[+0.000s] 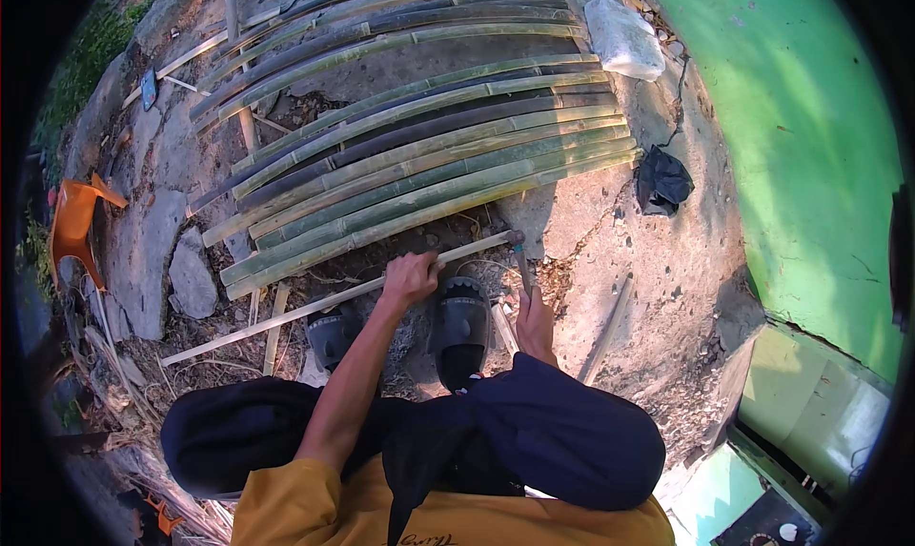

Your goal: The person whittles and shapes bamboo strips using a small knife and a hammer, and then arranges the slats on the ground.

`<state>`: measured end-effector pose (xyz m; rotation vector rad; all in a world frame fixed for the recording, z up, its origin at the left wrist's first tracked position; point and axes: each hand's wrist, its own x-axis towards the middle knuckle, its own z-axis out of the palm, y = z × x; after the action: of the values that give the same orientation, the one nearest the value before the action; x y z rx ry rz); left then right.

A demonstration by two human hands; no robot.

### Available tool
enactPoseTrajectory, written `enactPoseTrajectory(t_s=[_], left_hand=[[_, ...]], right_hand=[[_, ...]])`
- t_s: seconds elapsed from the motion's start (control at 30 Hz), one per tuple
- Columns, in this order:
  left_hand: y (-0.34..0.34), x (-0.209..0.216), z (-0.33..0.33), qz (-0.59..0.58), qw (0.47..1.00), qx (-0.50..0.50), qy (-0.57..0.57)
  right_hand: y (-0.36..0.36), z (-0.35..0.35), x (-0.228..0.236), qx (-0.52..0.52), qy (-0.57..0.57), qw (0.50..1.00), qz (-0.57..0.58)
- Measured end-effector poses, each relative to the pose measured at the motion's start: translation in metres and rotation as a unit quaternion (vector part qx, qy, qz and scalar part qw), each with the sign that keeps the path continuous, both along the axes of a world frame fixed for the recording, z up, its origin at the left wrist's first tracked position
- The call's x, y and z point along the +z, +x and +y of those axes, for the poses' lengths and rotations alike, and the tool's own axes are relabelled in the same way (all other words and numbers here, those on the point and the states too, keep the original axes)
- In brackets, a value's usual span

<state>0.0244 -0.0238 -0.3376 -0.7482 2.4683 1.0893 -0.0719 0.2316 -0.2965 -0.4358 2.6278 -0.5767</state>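
My left hand (411, 277) is closed around a long, pale strip of wood or bamboo (286, 319), gripping it right of its middle. The strip runs slantwise from the lower left up to the right, above my dark shoes (461, 329). In my closed right hand (536, 323) is the handle of a hammer (523, 265). Its head is at the strip's right end; whether they touch I cannot tell. Just beyond the strip, several green and dark bamboo lengths (438, 208) lie side by side, crosswise in front of me.
An orange plastic chair (74, 224) is at the left, near a flat broken slab (193, 274). A clear plastic bundle (624, 39) and a black bag (663, 181) lie by the bamboo's right ends. A green wall (801, 136) borders the right. Another stick (608, 330) lies right of my hand.
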Motion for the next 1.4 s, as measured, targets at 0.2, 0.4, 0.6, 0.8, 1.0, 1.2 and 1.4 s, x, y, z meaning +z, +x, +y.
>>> enactPoseTrajectory(t_s=[0.2, 0.4, 0.6, 0.8, 1.0, 1.2, 1.4], left_hand=[[-0.007, 0.001, -0.008, -0.017, 0.999, -0.001, 0.034], [-0.011, 0.004, -0.007, -0.027, 0.999, -0.004, 0.042], [-0.008, 0.005, -0.007, -0.028, 0.999, -0.006, 0.039], [-0.011, 0.007, -0.008, -0.059, 0.997, -0.010, 0.053], [-0.010, 0.007, -0.009, -0.053, 0.997, -0.011, 0.058], [-0.002, 0.014, 0.000, -0.046, 0.998, -0.007, 0.036], [0.001, 0.027, 0.016, 0.025, 0.999, 0.017, -0.025]], right_hand=[[0.003, 0.002, 0.014, -0.036, -0.164, 0.981, 0.095], [-0.004, 0.004, -0.005, -0.019, -0.033, 0.999, -0.014], [-0.005, -0.002, 0.009, -0.072, -0.154, 0.983, 0.068], [-0.018, 0.003, 0.012, -0.023, -0.063, 0.997, 0.044], [-0.012, 0.010, 0.013, -0.054, -0.133, 0.987, 0.078], [-0.011, 0.012, -0.008, -0.039, -0.019, 0.998, -0.041], [-0.018, 0.013, -0.004, -0.166, -0.167, 0.971, -0.030]])
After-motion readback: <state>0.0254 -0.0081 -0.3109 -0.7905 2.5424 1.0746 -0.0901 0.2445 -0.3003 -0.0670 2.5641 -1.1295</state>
